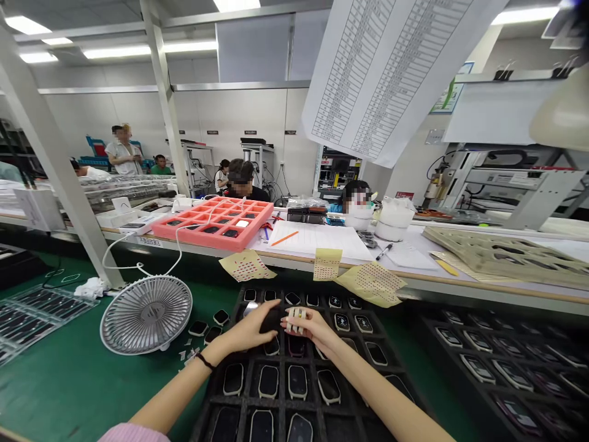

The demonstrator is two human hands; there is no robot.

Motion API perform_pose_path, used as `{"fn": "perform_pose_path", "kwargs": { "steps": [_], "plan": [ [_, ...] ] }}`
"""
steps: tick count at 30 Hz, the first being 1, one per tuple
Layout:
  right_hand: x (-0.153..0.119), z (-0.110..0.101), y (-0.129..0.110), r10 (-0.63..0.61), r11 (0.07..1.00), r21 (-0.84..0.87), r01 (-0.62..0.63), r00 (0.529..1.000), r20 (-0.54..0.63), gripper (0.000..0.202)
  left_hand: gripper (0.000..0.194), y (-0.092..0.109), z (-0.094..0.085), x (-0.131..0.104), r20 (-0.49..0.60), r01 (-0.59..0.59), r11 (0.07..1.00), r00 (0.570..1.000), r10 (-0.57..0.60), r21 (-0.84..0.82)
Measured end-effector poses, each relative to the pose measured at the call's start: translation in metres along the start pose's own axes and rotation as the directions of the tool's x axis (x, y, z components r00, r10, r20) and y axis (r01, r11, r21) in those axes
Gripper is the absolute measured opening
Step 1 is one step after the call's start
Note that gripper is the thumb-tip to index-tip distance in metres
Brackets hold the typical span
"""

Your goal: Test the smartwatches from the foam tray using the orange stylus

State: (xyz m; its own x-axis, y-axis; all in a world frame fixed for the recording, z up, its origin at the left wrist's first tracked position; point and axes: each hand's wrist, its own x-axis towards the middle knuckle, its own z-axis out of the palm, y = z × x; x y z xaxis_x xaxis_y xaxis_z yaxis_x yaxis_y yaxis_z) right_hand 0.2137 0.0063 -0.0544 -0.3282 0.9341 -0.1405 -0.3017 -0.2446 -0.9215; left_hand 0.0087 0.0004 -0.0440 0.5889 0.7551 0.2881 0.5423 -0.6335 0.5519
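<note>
A black compartment tray point(247, 402) in front of me holds several smartwatch bodies without straps, screens up, such as this pale-rimmed watch point(269, 382). Over its upper left part is my left hand point(255, 326), thumb and fingers apart, with a dark strap on the wrist. A shiny silvery item point(250, 308) shows beside its knuckles; I cannot tell if it is touched. My right hand point(309, 325) is over the tray's middle, fingers curled together and wearing pale finger covers. What it may grip is hidden. Just below it sits a dark reddish watch point(297, 347).
Left of the tray stand a round grey fan point(147, 314) and a few loose watches point(198, 328). A second watch tray point(488, 368) lies right. The shelf ahead carries a pink tray point(207, 236), papers and an orange pencil point(284, 238). A printed sheet point(391, 73) hangs above. People sit beyond.
</note>
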Motion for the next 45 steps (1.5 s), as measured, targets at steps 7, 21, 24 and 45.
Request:
{"fn": "perform_pose_path", "kwargs": {
  "steps": [7,21,24,45],
  "plan": [
    [-0.004,0.005,0.002,0.021,1.000,0.016,-0.022,0.999,0.049,0.043,0.056,0.019,0.012,0.027,-0.064,-0.088,0.977,0.995,0.077,-0.192],
    [0.024,-0.059,0.002,-0.458,0.707,-0.676,0.208,0.862,-0.214,0.031,0.053,-0.002,0.033,0.068,-0.104,-0.023,0.972,0.993,0.048,0.233],
    [0.025,-0.062,0.006,-0.483,0.612,-0.765,0.199,0.860,-0.163,0.033,0.054,-0.001,0.029,0.068,-0.100,-0.007,0.961,0.994,0.036,0.276],
    [-0.018,-0.036,0.014,-0.225,0.105,-0.914,0.392,0.904,0.362,0.053,0.042,-0.031,0.005,0.003,0.157,-0.078,0.954,0.987,0.034,0.288]
  ]
}}
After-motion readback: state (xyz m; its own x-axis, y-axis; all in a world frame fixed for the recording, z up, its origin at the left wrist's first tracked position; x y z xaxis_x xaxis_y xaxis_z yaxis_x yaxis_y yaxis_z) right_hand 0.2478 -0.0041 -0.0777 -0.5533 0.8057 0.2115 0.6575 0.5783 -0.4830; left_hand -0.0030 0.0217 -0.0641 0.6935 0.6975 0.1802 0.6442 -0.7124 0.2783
